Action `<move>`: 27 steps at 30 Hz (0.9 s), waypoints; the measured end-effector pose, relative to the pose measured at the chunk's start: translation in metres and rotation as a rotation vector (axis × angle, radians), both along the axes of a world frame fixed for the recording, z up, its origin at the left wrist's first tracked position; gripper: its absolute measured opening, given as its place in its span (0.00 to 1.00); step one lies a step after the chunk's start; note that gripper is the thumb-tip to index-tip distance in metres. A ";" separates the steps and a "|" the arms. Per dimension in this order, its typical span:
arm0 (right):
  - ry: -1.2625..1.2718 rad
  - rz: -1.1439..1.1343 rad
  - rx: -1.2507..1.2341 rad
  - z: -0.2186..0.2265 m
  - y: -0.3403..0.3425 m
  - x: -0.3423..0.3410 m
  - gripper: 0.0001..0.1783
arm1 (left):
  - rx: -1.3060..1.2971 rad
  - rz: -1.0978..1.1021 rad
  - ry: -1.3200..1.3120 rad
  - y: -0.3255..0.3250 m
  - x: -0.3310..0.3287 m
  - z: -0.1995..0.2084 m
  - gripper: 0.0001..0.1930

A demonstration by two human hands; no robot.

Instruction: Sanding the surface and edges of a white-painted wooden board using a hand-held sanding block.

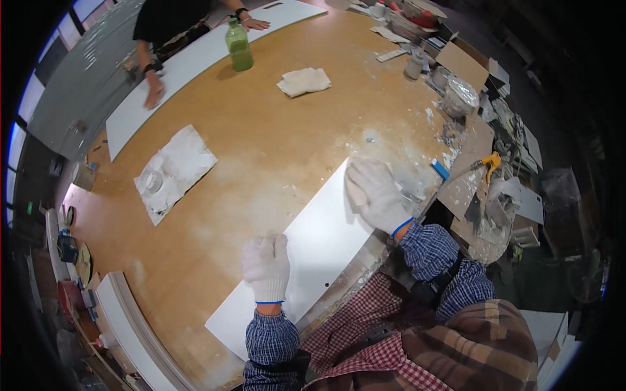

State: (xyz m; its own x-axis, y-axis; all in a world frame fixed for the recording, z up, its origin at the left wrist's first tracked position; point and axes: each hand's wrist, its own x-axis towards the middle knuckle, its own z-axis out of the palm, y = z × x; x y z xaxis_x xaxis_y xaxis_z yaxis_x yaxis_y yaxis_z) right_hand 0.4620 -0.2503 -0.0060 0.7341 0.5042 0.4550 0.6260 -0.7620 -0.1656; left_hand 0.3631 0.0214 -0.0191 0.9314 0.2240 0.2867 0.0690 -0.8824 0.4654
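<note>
Head view: white panel [319,251] lies at the near edge of the tabletop [261,150], its near side overhanging slightly. Left hand [267,266] (white glove) curled over the panel's left edge, gripping it. Right hand [376,193] pressed flat, fingers spread, on the far right corner. Risk: dusty surface could let the panel slide off the edge; grit may scratch it.

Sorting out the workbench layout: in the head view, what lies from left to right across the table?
Plaster-smeared sheet → left hand → white rag → right hand → blue scraper → yellow-handled tool.
</note>
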 end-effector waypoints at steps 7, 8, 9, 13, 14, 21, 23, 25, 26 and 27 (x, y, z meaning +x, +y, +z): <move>0.180 -0.237 -0.065 0.014 0.014 0.024 0.24 | -0.022 -0.004 0.095 0.000 -0.003 0.002 0.12; 0.136 -0.244 -0.022 0.010 0.013 0.024 0.22 | -0.025 0.000 0.091 0.000 -0.004 0.002 0.12; 0.134 -0.242 -0.025 0.005 0.013 0.027 0.22 | -0.049 -0.015 0.048 0.000 -0.005 0.002 0.12; 0.034 -0.163 0.021 0.004 0.020 0.019 0.17 | -0.047 -0.022 0.062 0.001 -0.005 0.002 0.12; 0.015 -0.090 0.002 0.007 0.028 0.009 0.15 | -0.050 -0.009 0.068 0.001 -0.005 0.001 0.12; 1.267 -0.014 1.085 0.039 0.059 -0.060 0.17 | -0.127 -0.012 0.068 0.004 -0.002 0.004 0.13; 1.468 -0.099 1.562 0.029 0.061 -0.048 0.20 | -0.161 0.007 0.018 0.004 0.000 0.007 0.12; 1.500 -0.066 1.653 0.028 0.061 -0.053 0.21 | -0.441 -0.121 -0.149 0.004 -0.003 0.016 0.14; 1.551 -0.053 1.709 0.024 0.062 -0.056 0.21 | -0.439 -0.118 -0.147 0.003 -0.004 0.020 0.14; 1.600 -0.039 1.765 0.023 0.063 -0.058 0.22 | -0.656 -0.202 -0.093 0.000 -0.003 0.024 0.16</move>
